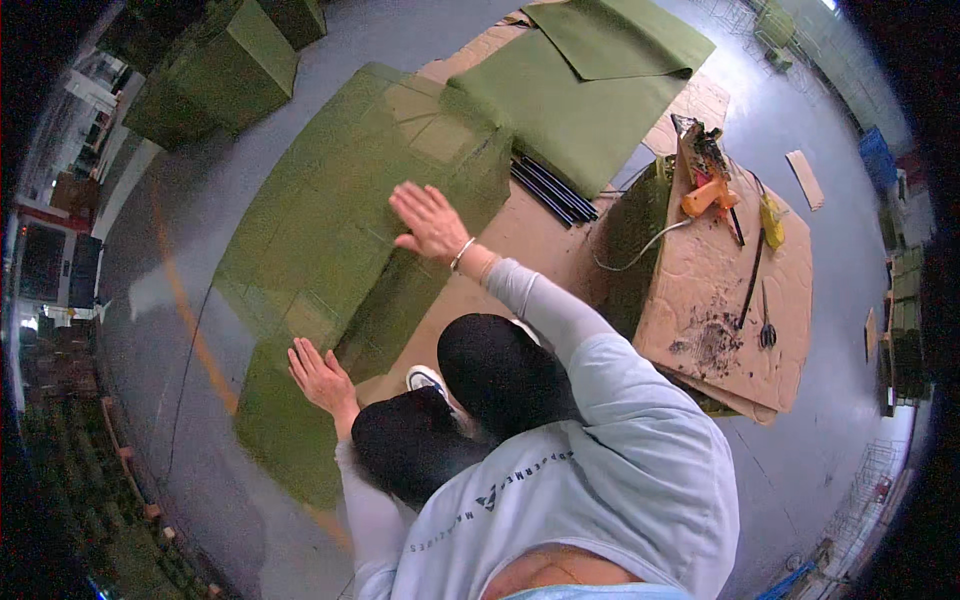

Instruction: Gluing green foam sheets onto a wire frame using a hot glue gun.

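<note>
A large green sheet or panel (300, 220), looking like felt or fabric, lies across the floor in front of me, with tan patches and a dark fold line on it. My left hand (322, 375) is at its near left part, fingers stretched out and holding nothing. Farther up and to the right, my right hand (430, 222) is spread over the same green piece, palm down and without anything in it. Whether either palm presses on it or hovers just above, I cannot tell.
Right of me stands a block topped with stained cardboard (720, 290), carrying an orange glue gun (708, 197), scissors (767, 325) and a yellow item (772, 220). Black strips (555, 190) lie beside another green sheet (570, 100). Green boxes (225, 75) stand far left.
</note>
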A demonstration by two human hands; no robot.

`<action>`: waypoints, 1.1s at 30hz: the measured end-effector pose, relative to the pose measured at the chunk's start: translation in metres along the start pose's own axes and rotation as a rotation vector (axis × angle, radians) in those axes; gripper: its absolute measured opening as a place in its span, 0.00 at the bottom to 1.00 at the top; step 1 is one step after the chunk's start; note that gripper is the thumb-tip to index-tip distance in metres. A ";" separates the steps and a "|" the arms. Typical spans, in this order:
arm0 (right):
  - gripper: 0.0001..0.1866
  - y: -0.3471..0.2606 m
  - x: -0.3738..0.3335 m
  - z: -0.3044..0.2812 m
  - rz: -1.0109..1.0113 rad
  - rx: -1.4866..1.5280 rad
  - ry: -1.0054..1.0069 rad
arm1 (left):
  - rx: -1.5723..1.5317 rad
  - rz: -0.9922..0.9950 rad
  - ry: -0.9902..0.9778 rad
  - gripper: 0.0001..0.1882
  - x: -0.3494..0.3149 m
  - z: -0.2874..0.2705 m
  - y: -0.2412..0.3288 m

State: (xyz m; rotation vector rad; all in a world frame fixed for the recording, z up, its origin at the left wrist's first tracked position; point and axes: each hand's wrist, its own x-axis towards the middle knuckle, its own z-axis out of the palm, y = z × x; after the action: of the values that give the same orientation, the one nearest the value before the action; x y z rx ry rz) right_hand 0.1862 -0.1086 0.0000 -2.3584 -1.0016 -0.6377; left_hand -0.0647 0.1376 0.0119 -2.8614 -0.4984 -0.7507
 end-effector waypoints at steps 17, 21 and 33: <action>0.28 0.168 0.035 -0.026 0.495 0.222 0.318 | -0.047 -0.007 -0.042 0.27 0.002 -0.006 0.005; 0.26 0.176 0.035 -0.026 0.622 0.348 0.282 | -0.075 -0.034 -0.038 0.26 0.004 -0.008 0.008; 0.24 0.212 0.041 -0.029 0.662 0.193 -0.018 | -0.525 -0.873 -0.130 0.32 0.019 0.015 -0.016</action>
State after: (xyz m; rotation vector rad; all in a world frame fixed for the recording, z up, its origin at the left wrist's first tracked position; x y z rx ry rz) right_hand 0.3645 -0.2337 -0.0081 -2.3211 -0.2273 -0.2471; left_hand -0.0476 0.1609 0.0091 -3.0947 -1.8877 -0.8951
